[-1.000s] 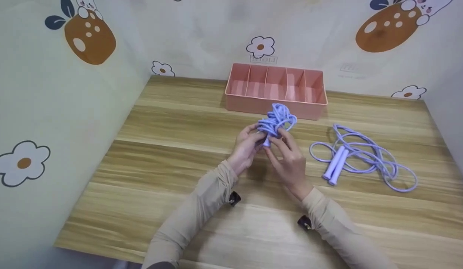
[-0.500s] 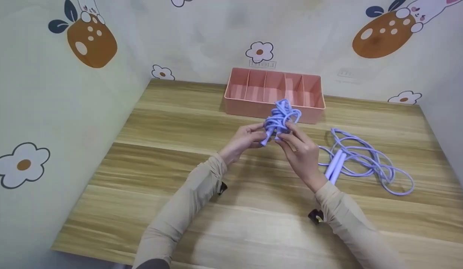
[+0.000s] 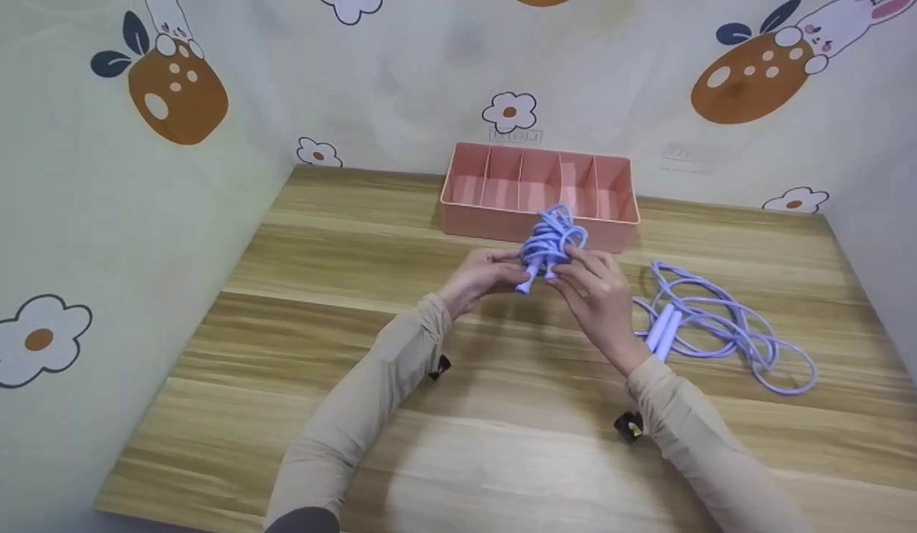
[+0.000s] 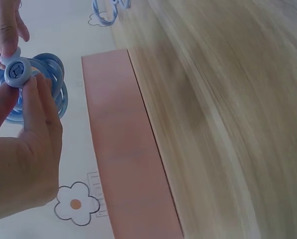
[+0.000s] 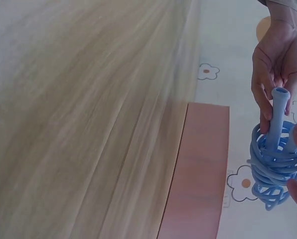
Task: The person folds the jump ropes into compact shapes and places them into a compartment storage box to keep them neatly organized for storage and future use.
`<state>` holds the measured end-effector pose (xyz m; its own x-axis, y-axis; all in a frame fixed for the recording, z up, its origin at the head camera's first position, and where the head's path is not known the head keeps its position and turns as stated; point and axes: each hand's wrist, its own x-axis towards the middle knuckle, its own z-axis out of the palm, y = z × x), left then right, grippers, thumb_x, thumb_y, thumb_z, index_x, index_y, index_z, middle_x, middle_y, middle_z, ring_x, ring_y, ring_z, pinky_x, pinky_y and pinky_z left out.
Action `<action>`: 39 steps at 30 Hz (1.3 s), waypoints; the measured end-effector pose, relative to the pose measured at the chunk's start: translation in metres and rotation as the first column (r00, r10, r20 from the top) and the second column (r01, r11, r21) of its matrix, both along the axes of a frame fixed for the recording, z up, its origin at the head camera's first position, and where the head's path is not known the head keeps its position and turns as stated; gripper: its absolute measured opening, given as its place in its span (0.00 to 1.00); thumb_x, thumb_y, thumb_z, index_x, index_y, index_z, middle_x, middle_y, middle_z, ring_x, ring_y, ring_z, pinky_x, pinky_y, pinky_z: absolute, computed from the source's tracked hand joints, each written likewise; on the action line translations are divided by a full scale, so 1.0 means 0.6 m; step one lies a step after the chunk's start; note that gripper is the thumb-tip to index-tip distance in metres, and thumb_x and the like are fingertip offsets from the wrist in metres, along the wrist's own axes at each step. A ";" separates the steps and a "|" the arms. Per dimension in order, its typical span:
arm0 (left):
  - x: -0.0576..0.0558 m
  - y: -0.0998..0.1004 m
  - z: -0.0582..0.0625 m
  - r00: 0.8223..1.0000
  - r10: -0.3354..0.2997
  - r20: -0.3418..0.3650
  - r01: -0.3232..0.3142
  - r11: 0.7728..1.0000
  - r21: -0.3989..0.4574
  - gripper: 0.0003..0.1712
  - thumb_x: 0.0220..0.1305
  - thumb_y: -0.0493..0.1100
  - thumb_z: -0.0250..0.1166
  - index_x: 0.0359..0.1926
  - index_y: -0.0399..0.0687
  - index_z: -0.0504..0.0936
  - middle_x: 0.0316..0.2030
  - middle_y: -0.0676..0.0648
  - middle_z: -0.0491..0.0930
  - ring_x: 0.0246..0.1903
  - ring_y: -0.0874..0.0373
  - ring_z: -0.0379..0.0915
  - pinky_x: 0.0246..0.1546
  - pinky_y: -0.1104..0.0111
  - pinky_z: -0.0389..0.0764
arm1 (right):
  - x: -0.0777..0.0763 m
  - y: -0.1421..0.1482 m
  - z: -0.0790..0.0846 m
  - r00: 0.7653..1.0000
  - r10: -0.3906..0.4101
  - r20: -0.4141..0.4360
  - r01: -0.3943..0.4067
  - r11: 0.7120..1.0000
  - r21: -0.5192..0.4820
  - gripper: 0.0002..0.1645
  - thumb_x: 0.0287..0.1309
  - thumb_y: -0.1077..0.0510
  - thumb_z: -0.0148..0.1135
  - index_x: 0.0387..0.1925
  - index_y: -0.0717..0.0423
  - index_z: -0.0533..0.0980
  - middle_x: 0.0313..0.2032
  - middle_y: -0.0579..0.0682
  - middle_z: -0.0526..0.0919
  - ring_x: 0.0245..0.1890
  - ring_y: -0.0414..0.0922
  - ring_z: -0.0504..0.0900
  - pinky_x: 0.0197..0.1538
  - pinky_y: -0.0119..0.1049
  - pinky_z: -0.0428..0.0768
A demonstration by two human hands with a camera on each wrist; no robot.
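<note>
A blue-lavender jump rope (image 3: 553,238), its cord wound in a bundle around its two handles, is held up in front of the pink box. My left hand (image 3: 477,281) pinches one handle (image 5: 276,119) near its flared end, thumb on one side and fingers on the other. On the other side, my right hand (image 3: 597,296) grips the bundle by the second handle, fingertips against the cord coils. Loops of cord stick out beyond the handles at the far end. In the left wrist view, the hollow end of a handle (image 4: 17,71) faces the camera between the fingers.
A pink box (image 3: 477,220) with several divided compartments stands at the back of the wooden table (image 3: 317,333), against the patterned wall. A second jump rope (image 3: 662,333) lies loosely looped to the right, its handles side by side and partly behind my right wrist.
My hands have moved apart slightly, and both handle ends now show where one showed before. The bundle rose a little, then lowered. The head view has tilted upward.
</note>
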<state>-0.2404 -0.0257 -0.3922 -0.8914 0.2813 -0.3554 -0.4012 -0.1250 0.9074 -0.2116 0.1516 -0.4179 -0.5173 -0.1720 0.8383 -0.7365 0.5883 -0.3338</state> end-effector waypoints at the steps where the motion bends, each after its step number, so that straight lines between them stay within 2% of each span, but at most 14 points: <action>1: -0.004 0.002 -0.001 1.000 0.010 0.013 -0.010 1.000 0.013 0.27 0.52 0.23 0.59 0.55 0.34 0.71 0.46 0.33 0.76 0.24 0.61 0.78 0.40 0.67 0.80 | -0.004 0.001 -0.002 1.000 -0.006 0.011 0.006 1.000 -0.009 0.09 0.39 0.63 0.71 0.28 0.59 0.82 0.42 0.55 0.82 0.40 0.53 0.76 0.44 0.42 0.73; 5: -0.022 0.016 -0.002 0.999 0.049 0.017 -0.050 0.997 0.054 0.28 0.51 0.23 0.59 0.57 0.34 0.70 0.48 0.33 0.75 0.26 0.61 0.78 0.44 0.65 0.78 | -0.023 0.007 -0.006 0.997 -0.039 0.062 0.042 0.998 -0.039 0.10 0.40 0.64 0.71 0.29 0.61 0.82 0.44 0.56 0.81 0.40 0.52 0.78 0.45 0.42 0.74; 8: -0.037 0.027 -0.003 0.994 0.105 -0.036 -0.103 0.994 0.033 0.29 0.49 0.23 0.61 0.56 0.36 0.71 0.46 0.35 0.77 0.30 0.59 0.79 0.43 0.67 0.79 | -0.040 0.008 -0.007 0.994 -0.058 0.095 0.063 0.997 -0.049 0.09 0.42 0.64 0.70 0.30 0.62 0.82 0.45 0.57 0.81 0.40 0.52 0.78 0.45 0.42 0.74; 10: -0.048 0.034 -0.003 0.984 0.156 -0.083 -0.156 0.988 0.013 0.30 0.47 0.23 0.62 0.55 0.36 0.72 0.44 0.35 0.78 0.33 0.56 0.80 0.41 0.68 0.79 | -0.054 0.007 -0.005 0.992 -0.066 0.105 0.072 0.996 -0.052 0.09 0.43 0.64 0.69 0.30 0.63 0.82 0.45 0.58 0.81 0.40 0.53 0.79 0.45 0.43 0.75; 12: -0.060 0.043 -0.003 0.969 0.214 -0.123 -0.214 0.977 0.013 0.30 0.46 0.22 0.63 0.54 0.36 0.73 0.42 0.34 0.79 0.35 0.54 0.80 0.38 0.69 0.80 | -0.070 0.005 -0.003 0.991 -0.078 0.105 0.083 0.995 -0.046 0.08 0.44 0.65 0.68 0.30 0.64 0.81 0.44 0.58 0.81 0.40 0.54 0.79 0.44 0.43 0.75; 17: -0.095 0.065 -0.001 0.922 0.365 -0.128 -0.354 0.930 0.102 0.32 0.45 0.20 0.62 0.55 0.30 0.70 0.41 0.31 0.78 0.35 0.50 0.80 0.38 0.66 0.81 | -0.119 -0.002 0.008 0.986 -0.127 0.110 0.129 0.991 -0.015 0.07 0.47 0.66 0.65 0.31 0.64 0.81 0.43 0.58 0.81 0.38 0.53 0.81 0.40 0.42 0.78; 21: -0.130 0.084 0.003 0.873 0.460 -0.162 -0.445 0.888 0.118 0.31 0.43 0.19 0.62 0.54 0.29 0.71 0.40 0.31 0.79 0.38 0.48 0.79 0.38 0.66 0.80 | -0.161 -0.006 0.015 0.970 -0.127 0.206 0.141 0.988 -0.059 0.07 0.50 0.68 0.62 0.33 0.66 0.80 0.41 0.60 0.82 0.39 0.54 0.80 0.40 0.41 0.79; 25: -0.162 0.094 0.004 0.839 0.497 -0.222 -0.492 0.867 0.080 0.29 0.42 0.18 0.63 0.51 0.29 0.74 0.37 0.31 0.80 0.38 0.47 0.79 0.34 0.70 0.81 | -0.195 -0.007 0.014 0.945 -0.117 0.306 0.154 0.983 -0.101 0.08 0.52 0.69 0.60 0.36 0.68 0.79 0.41 0.62 0.81 0.43 0.56 0.78 0.43 0.44 0.78; 29: -0.178 0.096 -0.003 0.825 0.495 -0.271 -0.517 0.856 -0.010 0.28 0.41 0.19 0.63 0.49 0.30 0.76 0.35 0.33 0.81 0.36 0.50 0.80 0.31 0.71 0.81 | -0.216 -0.008 0.002 0.924 -0.117 0.364 0.159 0.983 -0.088 0.09 0.53 0.69 0.59 0.37 0.69 0.79 0.43 0.63 0.80 0.44 0.56 0.78 0.47 0.44 0.76; 31: -0.182 0.095 -0.006 0.828 0.463 -0.317 -0.513 0.853 -0.096 0.27 0.42 0.20 0.64 0.49 0.31 0.77 0.35 0.34 0.81 0.35 0.50 0.80 0.30 0.72 0.80 | -0.222 -0.008 -0.004 0.917 -0.131 0.377 0.166 0.984 -0.062 0.11 0.52 0.69 0.59 0.39 0.69 0.78 0.41 0.62 0.81 0.43 0.56 0.78 0.47 0.45 0.76; 33: -0.185 0.094 -0.008 0.834 0.403 -0.377 -0.499 0.842 -0.204 0.27 0.42 0.22 0.66 0.49 0.32 0.77 0.35 0.35 0.82 0.35 0.51 0.80 0.30 0.72 0.80 | -0.227 -0.008 -0.008 0.914 -0.148 0.378 0.171 0.985 -0.027 0.11 0.53 0.69 0.59 0.40 0.69 0.77 0.38 0.62 0.82 0.41 0.56 0.79 0.44 0.45 0.76; 35: -0.189 0.093 -0.007 0.835 0.318 -0.448 -0.483 0.815 -0.321 0.25 0.43 0.25 0.67 0.48 0.33 0.78 0.34 0.37 0.82 0.35 0.52 0.81 0.31 0.72 0.80 | -0.231 -0.007 -0.010 0.915 -0.174 0.365 0.182 0.983 0.013 0.12 0.53 0.69 0.59 0.40 0.68 0.77 0.36 0.61 0.83 0.37 0.55 0.80 0.40 0.45 0.77; 36: -0.191 0.093 -0.006 0.833 0.272 -0.481 -0.477 0.793 -0.379 0.24 0.43 0.26 0.68 0.47 0.34 0.79 0.34 0.38 0.83 0.35 0.53 0.81 0.31 0.73 0.79 | -0.234 -0.006 -0.010 0.916 -0.188 0.356 0.187 0.982 0.035 0.11 0.53 0.69 0.58 0.40 0.68 0.77 0.36 0.60 0.83 0.35 0.56 0.79 0.39 0.46 0.76; 39: -0.201 0.092 -0.003 0.822 0.174 -0.542 -0.473 0.739 -0.480 0.20 0.44 0.29 0.68 0.43 0.36 0.82 0.31 0.42 0.83 0.33 0.55 0.80 0.33 0.72 0.77 | -0.243 -0.006 -0.009 0.920 -0.218 0.327 0.200 0.976 0.088 0.09 0.53 0.69 0.57 0.38 0.66 0.76 0.34 0.60 0.83 0.33 0.57 0.79 0.36 0.48 0.74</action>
<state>-0.3609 0.0293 -0.3943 -0.9785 -0.1788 0.1027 0.0165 0.4281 0.9036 -0.3576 0.1481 -0.4231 -0.7936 -0.0684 0.6046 -0.4469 0.7399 -0.5028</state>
